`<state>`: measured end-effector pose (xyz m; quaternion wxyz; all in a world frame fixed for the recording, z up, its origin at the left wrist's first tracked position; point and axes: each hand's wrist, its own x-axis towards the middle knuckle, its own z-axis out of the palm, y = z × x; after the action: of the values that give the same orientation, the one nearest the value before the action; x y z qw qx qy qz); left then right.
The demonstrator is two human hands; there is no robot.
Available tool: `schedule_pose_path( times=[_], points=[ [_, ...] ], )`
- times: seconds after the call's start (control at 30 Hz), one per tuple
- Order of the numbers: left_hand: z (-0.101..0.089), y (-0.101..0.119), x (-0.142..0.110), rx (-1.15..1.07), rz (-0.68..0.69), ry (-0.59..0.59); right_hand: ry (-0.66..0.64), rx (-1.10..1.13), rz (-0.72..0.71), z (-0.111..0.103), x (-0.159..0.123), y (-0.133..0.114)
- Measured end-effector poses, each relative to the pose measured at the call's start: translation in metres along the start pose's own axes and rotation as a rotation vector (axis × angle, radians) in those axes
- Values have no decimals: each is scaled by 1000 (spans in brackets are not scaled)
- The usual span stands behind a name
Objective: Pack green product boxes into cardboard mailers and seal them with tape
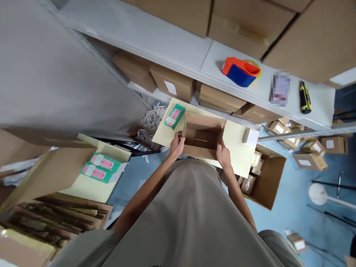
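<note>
An open-topped cardboard box [204, 152] stands on the pale yellow tabletop [236, 155], its inside showing seams at the bottom. My left hand [177, 145] is closed on the box's left side near the front corner. On the opposite side, my right hand [223, 155] grips the front right corner, thumb toward the inside. Just left of the box lies a green and pink packet [174, 116]. A small stack of white labels or cards [250, 137] sits at the table's right end.
Above the table, a grey shelf [139, 33] carries large cartons, an orange and blue tape dispenser [241, 71] and a yellow-black box cutter [305, 97]. More green and pink packets [101, 167] lie on a left side table. A big carton [269, 178] holding small parcels stands at right.
</note>
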<state>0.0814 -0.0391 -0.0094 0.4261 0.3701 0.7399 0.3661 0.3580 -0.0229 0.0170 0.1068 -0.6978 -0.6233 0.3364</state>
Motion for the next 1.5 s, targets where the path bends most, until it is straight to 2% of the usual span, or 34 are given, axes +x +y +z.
schedule_pose_path(
  times=[0.13,0.27,0.37,0.5,0.6,0.7,0.8,0.93,1.03,1.13,1.23,1.3,1.37,1.43,1.5],
  points=[
    [-58,-12,-34,-86,-33,192,29,-25,-138,9,-11,-38],
    [-138,-38,-84,-166,-77,420,-43,-16,-305,46,-13,-103],
    [-204,-72,-131,-248,-131,648,-216,38,-454,92,-25,-167],
    [-283,-132,-195,-339,-167,894,-465,22,-588,169,-62,-251],
    [-328,-179,-234,-399,-224,1027,-582,10,-661,231,-93,-304],
    [-360,-220,-260,-467,-282,1119,-688,53,-716,289,-119,-346],
    [-383,-251,-273,-519,-304,1142,-722,59,-732,331,-137,-375],
    [-403,-277,-275,-559,-313,1138,-757,35,-761,359,-148,-394],
    [-408,-285,-269,-608,-328,1117,-804,-29,-767,363,-148,-400],
    [-406,-284,-262,-614,-325,1116,-821,-125,-823,356,-142,-407],
    [-402,-277,-256,-583,-316,1122,-731,-205,-925,343,-134,-428],
    [-402,-271,-254,-565,-330,1122,-612,-204,-1022,338,-131,-456],
    [-403,-266,-254,-554,-336,1112,-530,-156,-1147,342,-131,-493],
    [-406,-263,-254,-549,-316,1093,-555,-116,-1274,360,-133,-537],
    [-408,-261,-255,-550,-302,1082,-659,-148,-1376,395,-137,-581]
  ],
)
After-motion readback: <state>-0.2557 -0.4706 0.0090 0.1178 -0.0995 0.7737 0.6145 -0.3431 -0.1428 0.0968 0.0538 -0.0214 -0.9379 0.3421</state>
